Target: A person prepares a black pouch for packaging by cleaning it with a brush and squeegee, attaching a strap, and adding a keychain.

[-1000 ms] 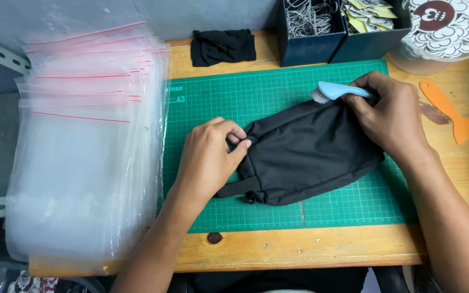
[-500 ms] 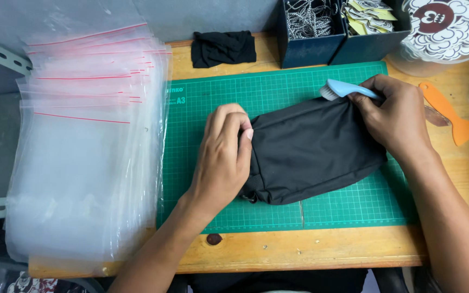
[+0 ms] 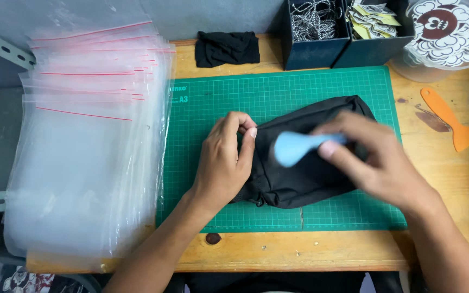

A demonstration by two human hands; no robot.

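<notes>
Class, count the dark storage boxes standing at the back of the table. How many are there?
2. One box, holding chains, stands behind the green mat; the other box, holding tags, touches its right side. More may lie beyond the frame.

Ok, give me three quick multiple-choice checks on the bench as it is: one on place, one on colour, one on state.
1. Where does the stack of clear zip bags lie?
A. left of the green cutting mat
B. on the mat
C. right of the mat

2. What colour is the small tool in the right hand?
A. orange
B. light blue
C. red

3. What is the left hand doing?
A. resting flat on wood
B. lifting a zip bag
C. gripping the black pouch at its left end

Answers: 1 A, the stack overhangs the bench's left side; 2 B, the blurred tool over the pouch is pale blue; 3 C, its fingers curl round the pouch's edge.
</notes>
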